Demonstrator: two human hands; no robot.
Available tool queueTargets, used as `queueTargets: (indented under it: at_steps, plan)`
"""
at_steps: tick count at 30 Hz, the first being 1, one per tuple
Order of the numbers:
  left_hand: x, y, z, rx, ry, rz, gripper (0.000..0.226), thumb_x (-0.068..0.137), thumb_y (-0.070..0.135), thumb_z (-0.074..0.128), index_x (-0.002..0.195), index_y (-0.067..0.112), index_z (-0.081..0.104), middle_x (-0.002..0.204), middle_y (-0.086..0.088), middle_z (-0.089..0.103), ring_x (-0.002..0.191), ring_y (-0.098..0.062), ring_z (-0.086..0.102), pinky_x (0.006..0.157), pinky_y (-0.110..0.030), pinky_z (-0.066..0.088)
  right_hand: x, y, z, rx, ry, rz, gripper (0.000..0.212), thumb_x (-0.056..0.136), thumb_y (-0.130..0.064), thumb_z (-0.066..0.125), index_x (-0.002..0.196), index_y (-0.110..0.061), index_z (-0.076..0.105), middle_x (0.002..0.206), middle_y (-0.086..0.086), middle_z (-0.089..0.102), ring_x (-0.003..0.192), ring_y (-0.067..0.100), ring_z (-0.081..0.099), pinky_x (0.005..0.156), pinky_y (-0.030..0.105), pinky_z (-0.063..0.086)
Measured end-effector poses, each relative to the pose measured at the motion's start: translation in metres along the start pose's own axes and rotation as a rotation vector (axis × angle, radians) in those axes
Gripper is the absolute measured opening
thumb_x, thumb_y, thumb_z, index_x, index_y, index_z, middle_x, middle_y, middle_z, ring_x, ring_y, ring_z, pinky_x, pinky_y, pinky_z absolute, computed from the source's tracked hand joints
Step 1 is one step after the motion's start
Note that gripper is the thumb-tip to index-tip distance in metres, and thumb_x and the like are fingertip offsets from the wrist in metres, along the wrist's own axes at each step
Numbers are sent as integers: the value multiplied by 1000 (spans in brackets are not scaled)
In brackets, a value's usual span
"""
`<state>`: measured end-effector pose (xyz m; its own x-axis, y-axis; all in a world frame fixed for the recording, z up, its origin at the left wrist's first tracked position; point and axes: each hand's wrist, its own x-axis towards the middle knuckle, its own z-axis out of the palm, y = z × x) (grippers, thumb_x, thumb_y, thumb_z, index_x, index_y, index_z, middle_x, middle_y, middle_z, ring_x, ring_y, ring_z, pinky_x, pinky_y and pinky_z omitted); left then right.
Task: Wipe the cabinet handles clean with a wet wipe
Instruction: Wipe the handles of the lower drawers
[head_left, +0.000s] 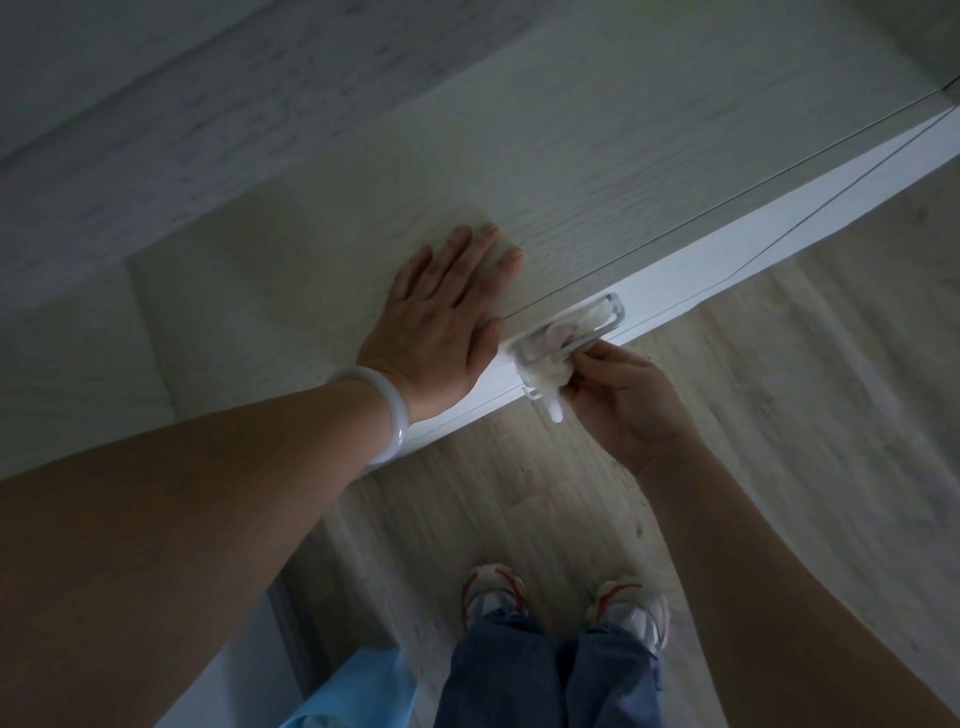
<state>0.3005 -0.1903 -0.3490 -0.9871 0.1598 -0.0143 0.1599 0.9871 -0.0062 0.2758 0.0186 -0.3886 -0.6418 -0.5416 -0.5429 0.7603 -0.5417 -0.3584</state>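
Where hands (447, 306) rest, pale cabinet top (311, 218).

Bare arms; white bangle (387, 415); blue jeans (524, 675); white sneakers (493, 592), red trim.

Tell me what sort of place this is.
Probably a room in a home. A pale wood-grain cabinet with a metal handle stands on a light plank floor. The right hand works a wipe on the handle; the left hand lies flat on top.

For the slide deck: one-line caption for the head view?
Right hand rubs wipe through handle; left hand flat on cabinet top.
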Motion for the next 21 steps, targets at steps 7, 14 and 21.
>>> queueTargets:
  at_steps: [7, 14, 21]
  plan:
    - [0, 1, -1, -3, 11, -4, 58, 99, 36, 26, 155, 21, 25, 163, -4, 19, 150, -23, 18, 120, -45, 18, -7, -1, 3, 211, 44, -127, 33, 83, 3, 45, 112, 4, 60, 101, 15, 66, 88, 19, 66, 86, 25, 55]
    - [1, 2, -1, 12, 2, -16, 59, 98, 36, 27, 155, 21, 25, 163, -4, 20, 150, -22, 19, 120, -44, 18, -8, 20, 18, 77, 152, -100, 23, 78, 4, 56, 100, 6, 62, 82, 13, 66, 67, 14, 63, 65, 20, 56]
    - [1, 3, -2, 8, -22, -20, 60, 98, 37, 23, 155, 22, 23, 163, -4, 19, 150, -23, 18, 120, -45, 17, -8, 25, 16, -32, 286, -132, 22, 98, -16, 52, 106, -3, 67, 92, 10, 68, 75, 15, 64, 67, 26, 55]
